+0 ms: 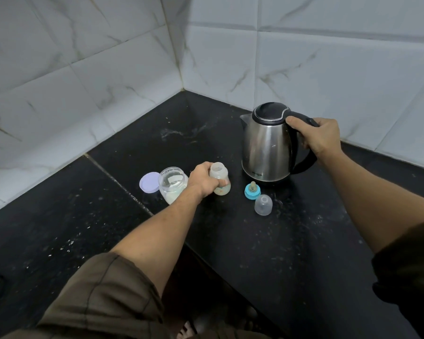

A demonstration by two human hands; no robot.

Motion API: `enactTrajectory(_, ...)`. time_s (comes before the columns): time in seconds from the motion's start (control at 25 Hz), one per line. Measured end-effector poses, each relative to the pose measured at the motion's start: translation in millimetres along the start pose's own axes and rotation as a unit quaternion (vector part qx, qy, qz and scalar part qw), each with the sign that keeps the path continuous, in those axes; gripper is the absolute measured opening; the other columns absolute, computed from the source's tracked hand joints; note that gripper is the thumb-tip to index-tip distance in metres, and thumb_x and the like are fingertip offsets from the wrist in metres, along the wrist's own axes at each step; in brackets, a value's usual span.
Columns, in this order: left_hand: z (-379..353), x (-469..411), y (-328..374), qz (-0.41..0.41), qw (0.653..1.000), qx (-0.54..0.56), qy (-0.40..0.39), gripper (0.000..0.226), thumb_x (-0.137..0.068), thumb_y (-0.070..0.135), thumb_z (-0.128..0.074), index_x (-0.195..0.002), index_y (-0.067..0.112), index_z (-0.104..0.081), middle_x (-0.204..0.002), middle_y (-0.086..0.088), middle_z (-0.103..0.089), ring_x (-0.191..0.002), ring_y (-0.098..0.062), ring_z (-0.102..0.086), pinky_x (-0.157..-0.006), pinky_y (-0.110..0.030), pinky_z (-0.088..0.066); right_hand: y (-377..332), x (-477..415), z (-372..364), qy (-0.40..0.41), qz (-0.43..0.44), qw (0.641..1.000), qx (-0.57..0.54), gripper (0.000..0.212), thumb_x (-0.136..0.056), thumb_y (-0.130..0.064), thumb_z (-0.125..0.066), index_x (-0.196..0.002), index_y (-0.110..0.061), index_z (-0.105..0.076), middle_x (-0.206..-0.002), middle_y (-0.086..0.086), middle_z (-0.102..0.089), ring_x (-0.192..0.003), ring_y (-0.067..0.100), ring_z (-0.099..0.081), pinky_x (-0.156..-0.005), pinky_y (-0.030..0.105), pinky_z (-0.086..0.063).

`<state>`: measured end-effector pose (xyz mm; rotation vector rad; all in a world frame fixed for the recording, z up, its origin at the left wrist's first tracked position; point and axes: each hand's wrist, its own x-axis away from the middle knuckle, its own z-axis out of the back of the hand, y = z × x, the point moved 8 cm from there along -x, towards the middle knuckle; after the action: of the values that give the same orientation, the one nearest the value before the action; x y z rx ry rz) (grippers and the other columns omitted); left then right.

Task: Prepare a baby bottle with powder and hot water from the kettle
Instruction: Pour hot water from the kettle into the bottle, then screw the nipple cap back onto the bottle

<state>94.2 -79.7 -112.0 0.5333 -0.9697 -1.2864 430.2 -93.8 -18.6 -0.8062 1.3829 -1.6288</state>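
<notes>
Fingers (294,123) of the right hand (320,138) curl tight round the kettle (264,145) handle, forearm reaching in from the right. Left hand (202,179) wraps the open baby bottle (220,178), upright on the tabletop (291,241); powder jar (172,184) just behind its wrist, teat ring (252,190) beyond.

Steel kettle (267,148), blue teat ring (252,192), black counter (279,241)

The black counter (291,253) is lying bare in front, nearest the person, and back in the corner behind the kettle (267,148); between kettle and bottle (219,178) a narrow gap is staying open; the teat ring (252,190) and clear cap (263,204) are crowding the space right of the bottle; the jar (173,184) and lid (149,181) are blocking its left.
</notes>
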Motion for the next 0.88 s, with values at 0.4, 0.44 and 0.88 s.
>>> enactTrajectory(0.4, -10, 1, -1, 0.001, 1.000, -0.015, -0.014, 0.055, -0.074, 0.013, -0.092, -0.118, 0.026, -0.062, -0.118, 0.001, -0.071, -0.114, -0.022, -0.065, -0.106, -0.047, -0.052, -6, 16, 8, 0.109, 0.081, 0.980, 0.147, 0.048, -0.079, -0.060, -0.075, -0.104, -0.021, -0.064, -0.100, -0.010, -0.058, -0.092, 0.008, -0.054, -0.086, 0.029, -0.042)
enactTrajectory(0.44, -9, 2, 0, -0.002, 1.000, -0.016, -0.018, 0.054, -0.075, 0.013, -0.092, -0.117, 0.027, -0.062, -0.119, 0.001, -0.070, -0.114, -0.022, -0.065, -0.106, -0.046, -0.052, -18, 26, 7, 0.160, 0.139, 0.954, 0.213, 0.053, -0.082, -0.059, -0.071, -0.116, -0.019, -0.062, -0.111, -0.003, -0.056, -0.102, 0.015, -0.053, -0.092, 0.033, -0.041)
enactTrajectory(0.88, -5, 13, 6, -0.045, 0.992, -0.109, -0.038, 0.054, -0.079, 0.023, -0.088, -0.127, 0.024, -0.062, -0.118, 0.000, -0.069, -0.112, -0.023, -0.063, -0.101, -0.040, -0.051, -12, 97, -117, -0.140, 0.141, 0.800, 0.566, 0.024, -0.091, -0.032, -0.061, -0.109, -0.017, -0.065, -0.114, 0.006, -0.061, -0.100, 0.031, -0.063, -0.071, 0.038, -0.046)
